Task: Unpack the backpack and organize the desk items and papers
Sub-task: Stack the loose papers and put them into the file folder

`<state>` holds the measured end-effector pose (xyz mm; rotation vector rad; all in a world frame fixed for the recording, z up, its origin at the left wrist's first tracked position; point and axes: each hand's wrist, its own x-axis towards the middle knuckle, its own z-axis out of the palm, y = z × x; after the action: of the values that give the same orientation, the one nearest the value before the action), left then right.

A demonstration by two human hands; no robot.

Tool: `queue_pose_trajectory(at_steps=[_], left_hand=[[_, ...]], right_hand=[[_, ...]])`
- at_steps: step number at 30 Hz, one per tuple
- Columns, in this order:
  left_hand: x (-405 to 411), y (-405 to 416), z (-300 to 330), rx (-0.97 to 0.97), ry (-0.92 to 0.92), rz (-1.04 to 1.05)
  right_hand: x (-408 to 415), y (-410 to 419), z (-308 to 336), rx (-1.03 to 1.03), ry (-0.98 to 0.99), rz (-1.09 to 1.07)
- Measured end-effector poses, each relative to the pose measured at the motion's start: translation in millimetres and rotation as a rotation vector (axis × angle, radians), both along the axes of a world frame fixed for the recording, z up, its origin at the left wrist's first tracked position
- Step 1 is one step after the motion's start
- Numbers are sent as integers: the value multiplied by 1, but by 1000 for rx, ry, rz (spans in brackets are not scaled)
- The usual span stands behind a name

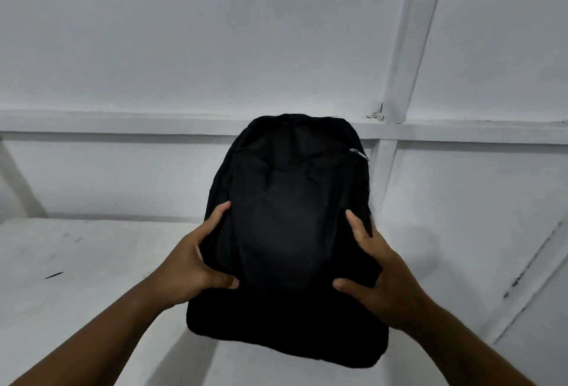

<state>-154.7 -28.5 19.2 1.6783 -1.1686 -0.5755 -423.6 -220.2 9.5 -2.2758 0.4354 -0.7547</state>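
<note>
A black backpack [289, 232] fills the middle of the head view, upright with its front panel facing me and its top toward the wall. Its zippers look closed; a silver zipper pull [359, 154] shows at the upper right. My left hand [196, 258] grips the bag's left side, thumb on the front and fingers round the edge. My right hand [376, 268] grips the right side the same way. The bag's bottom hangs just above or at the white desk [92, 278]; I cannot tell whether it touches. Its contents are hidden.
The white desk surface stretches left and below the bag, with a small dark mark [53, 275] at the left. A white wall with a horizontal ledge [123, 122] and a slanted beam [408, 41] stands close behind. A white panel [528, 278] rises at the right.
</note>
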Motion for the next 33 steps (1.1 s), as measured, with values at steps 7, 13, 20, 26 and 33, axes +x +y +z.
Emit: queue_pose_trajectory(at_steps=[7,13,20,26,33], left_hand=[[135,67,9,-87,-242,159],[227,84,-9,-127,-419,270],[298,72,-69,-23,-389,196],[337,59,-83,55,-289,42],[353,50,-93,39,-299,-12]], right_hand=[[154,49,2,-258,-55,-69],[258,67,-14,-499,-67,-149],[322,64,-68,-364,21,-236],[340,49,-89,-265,89,-271],[354,41,-101,-218,121,-332]])
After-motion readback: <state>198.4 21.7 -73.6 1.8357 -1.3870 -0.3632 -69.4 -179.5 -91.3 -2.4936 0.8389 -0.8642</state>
